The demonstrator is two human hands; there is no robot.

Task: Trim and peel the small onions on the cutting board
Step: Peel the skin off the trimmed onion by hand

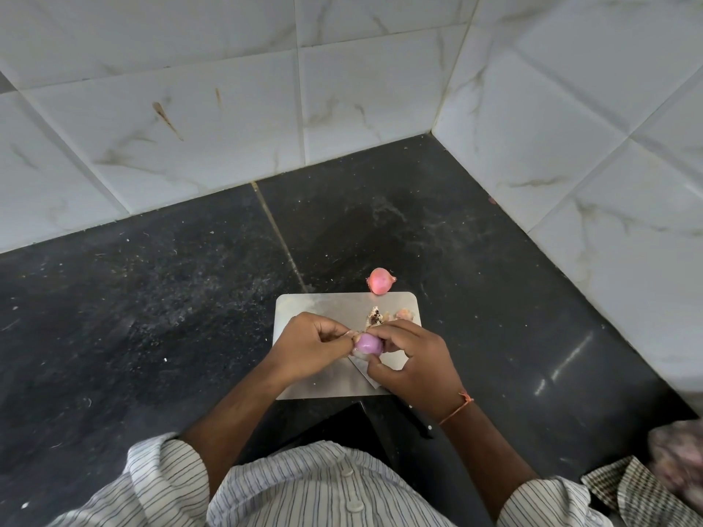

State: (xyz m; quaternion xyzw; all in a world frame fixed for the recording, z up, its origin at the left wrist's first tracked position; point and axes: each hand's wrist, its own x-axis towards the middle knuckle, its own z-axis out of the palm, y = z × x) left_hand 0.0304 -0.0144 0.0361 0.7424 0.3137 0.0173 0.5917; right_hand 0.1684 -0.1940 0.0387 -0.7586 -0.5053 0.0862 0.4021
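A small purple onion [368, 344] is held above the metal cutting board [304, 310], between both hands. The left hand [309, 346] pinches it from one side, and the right hand [412, 361] curls its fingers around the other side. A knife blade [363, 368] seems to lie under them. An unpeeled onion [381, 280] rests on the dark counter [152, 298], touching the board's far edge, with peel scraps [388, 315] nearby.

One wide-angle head view looks steeply down from above the person's chest, close over the bench [152, 298], facing the tiled corner [433, 131] ahead.
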